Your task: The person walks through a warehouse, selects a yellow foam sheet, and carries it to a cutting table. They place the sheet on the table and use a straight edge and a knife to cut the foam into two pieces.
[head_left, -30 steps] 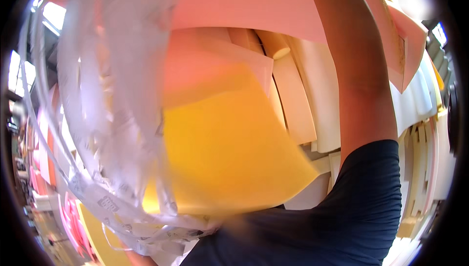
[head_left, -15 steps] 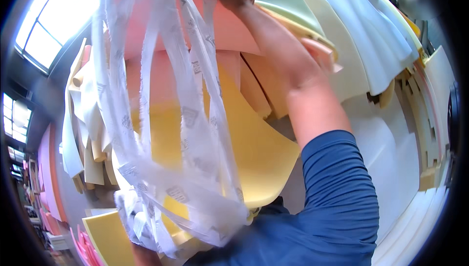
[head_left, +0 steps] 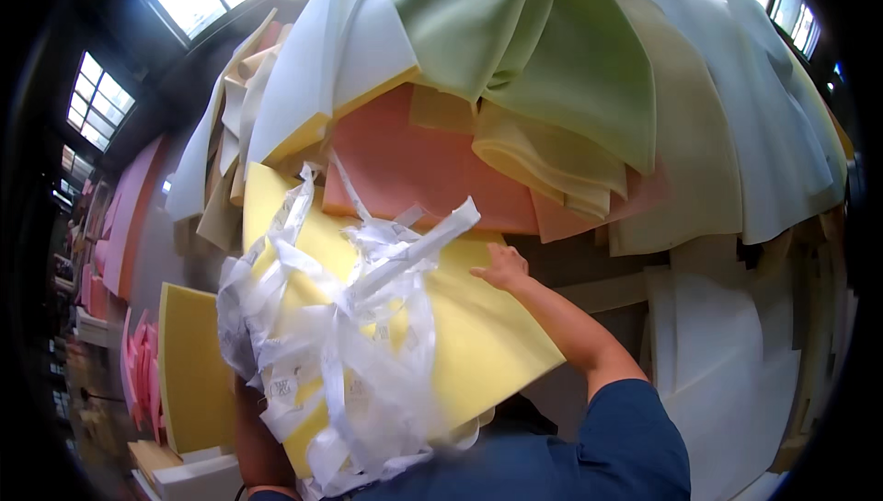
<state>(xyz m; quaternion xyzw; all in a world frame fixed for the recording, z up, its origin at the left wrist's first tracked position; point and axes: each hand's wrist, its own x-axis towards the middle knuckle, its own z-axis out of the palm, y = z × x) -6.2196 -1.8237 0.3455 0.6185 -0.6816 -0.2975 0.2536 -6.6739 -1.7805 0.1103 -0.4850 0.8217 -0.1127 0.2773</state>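
A tangled bundle of thin white plastic strips (head_left: 342,354), with dark printed marks, lies over a yellow foam sheet (head_left: 483,331) in front of me. My right hand (head_left: 502,267) is at the far right edge of that sheet, fingers apart and holding none of the strips. At lower left, my left forearm rises behind the bundle. The left hand itself is covered by the strips, so its fingers do not show.
Large foam sheets hang ahead: white (head_left: 317,59), green (head_left: 570,69), cream (head_left: 676,151) and pale blue (head_left: 750,96). Pink foam (head_left: 423,165) lies beneath them. A yellow slab (head_left: 193,363) stands at left, near pink pieces (head_left: 141,368). White sheets (head_left: 717,335) stand at right.
My right hand has come down from the top and no longer grips the strips. The stretched strips have dropped into a loose heap on the yellow sheet. The view has tilted, showing more hanging foam.
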